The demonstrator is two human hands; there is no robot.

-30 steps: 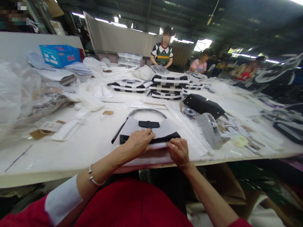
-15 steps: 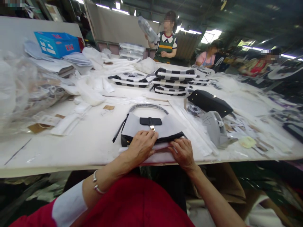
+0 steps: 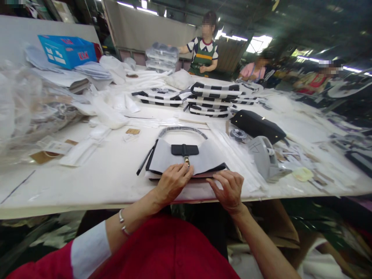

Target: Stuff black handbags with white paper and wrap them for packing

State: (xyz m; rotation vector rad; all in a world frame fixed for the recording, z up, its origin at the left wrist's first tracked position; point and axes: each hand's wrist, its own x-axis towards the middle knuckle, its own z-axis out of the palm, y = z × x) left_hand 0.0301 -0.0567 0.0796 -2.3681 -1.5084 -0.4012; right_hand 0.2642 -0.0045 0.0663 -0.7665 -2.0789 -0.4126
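Note:
A black handbag (image 3: 158, 167) lies in front of me, its flap covered by a white protective sheet (image 3: 205, 157). A black tab with a gold-coloured clasp (image 3: 186, 159) sits mid-flap, and the wrapped handle (image 3: 183, 129) arches at the back. My left hand (image 3: 176, 180) has its fingers closed on the flap's front edge, right by the clasp. At the bag's front right corner is my right hand (image 3: 229, 188), thumb and fingers apart; whether its fingertips touch the bag is unclear. A pinkish layer shows below the flap.
Black-and-white checked bags (image 3: 213, 102) are stacked farther back. To the right stand a black bag (image 3: 258, 124) and a grey tape dispenser (image 3: 263, 157). Plastic wrapping (image 3: 35, 112) and a blue box (image 3: 69, 52) occupy the left. A co-worker (image 3: 205, 54) stands across the table.
My right hand has loosened from the flap edge and spread its fingers. The flap now lies lower over the front. Across the table, the co-worker has lowered a wrapped item onto a stack.

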